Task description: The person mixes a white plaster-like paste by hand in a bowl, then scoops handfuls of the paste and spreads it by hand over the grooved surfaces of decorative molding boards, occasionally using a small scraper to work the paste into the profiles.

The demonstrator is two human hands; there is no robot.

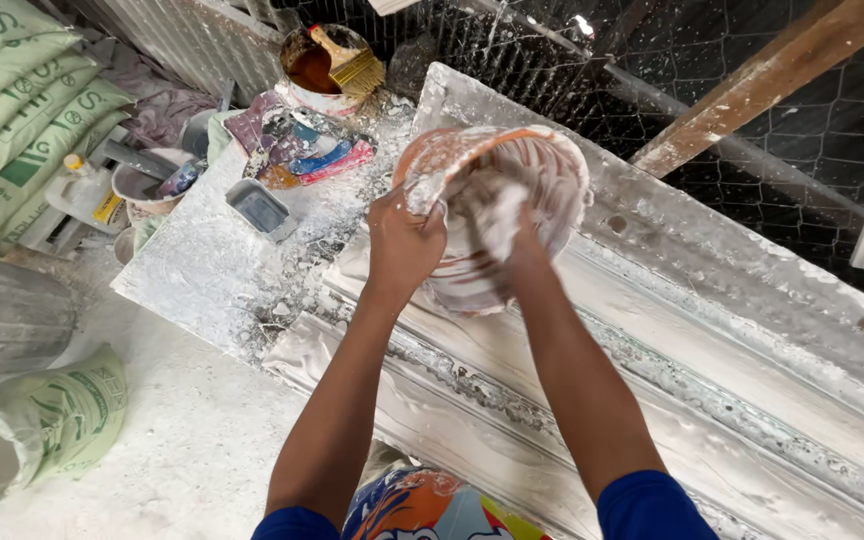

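Dusty plaster bench (202, 270), sacks (12, 110) upper left | left hand (404, 240) fingers clamped on orange bowl (542, 165) rim, frame centre | right hand (500, 215) inside bowl, plaster-smeared, blurred — finger state unclear

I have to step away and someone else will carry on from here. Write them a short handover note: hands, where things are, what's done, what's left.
Left hand: grips the rim of the orange bowl, tilted over the long white mould.
Right hand: inside the bowl, coated in white plaster, blurred.
Nearby: tin with a brush at the bench's far end, small grey tray on the bench, sacks stacked at left.
Done: the mould already carries wet white plaster along its length.
Left: plaster clings to the bowl's inside; how much remains cannot be told.
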